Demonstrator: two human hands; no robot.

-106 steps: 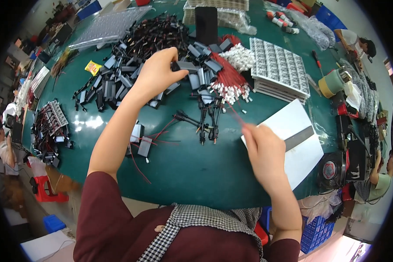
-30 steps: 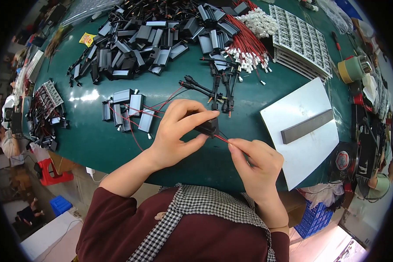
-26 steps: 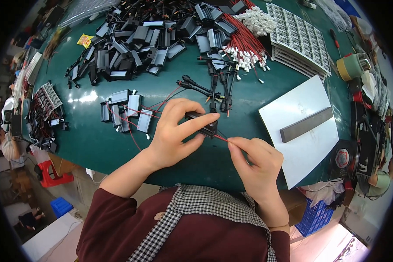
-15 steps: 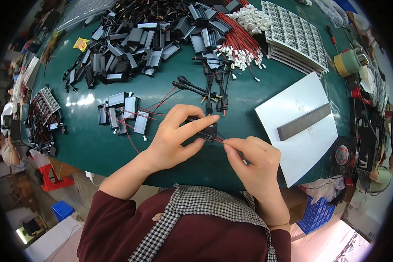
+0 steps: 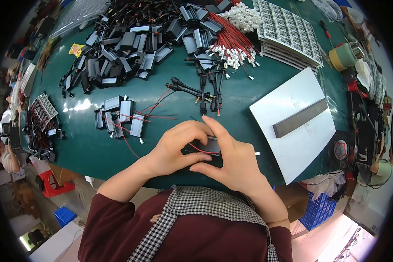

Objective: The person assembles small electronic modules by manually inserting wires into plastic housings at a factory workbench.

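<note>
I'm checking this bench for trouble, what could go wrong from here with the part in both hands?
The thin red wire runs between the left hand and right hand on the small black housing; it might get pinched or pulled loose. Loose red leads on the finished black housings lie beside the left forearm and could snag.

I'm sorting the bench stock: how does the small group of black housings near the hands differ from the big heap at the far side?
The small group of black housings is a few pieces lying side by side, with red wires trailing from them. The big heap holds many more, piled loosely at all angles, and shows no such wires among most pieces. Both are black, oblong parts on the green table.
</note>
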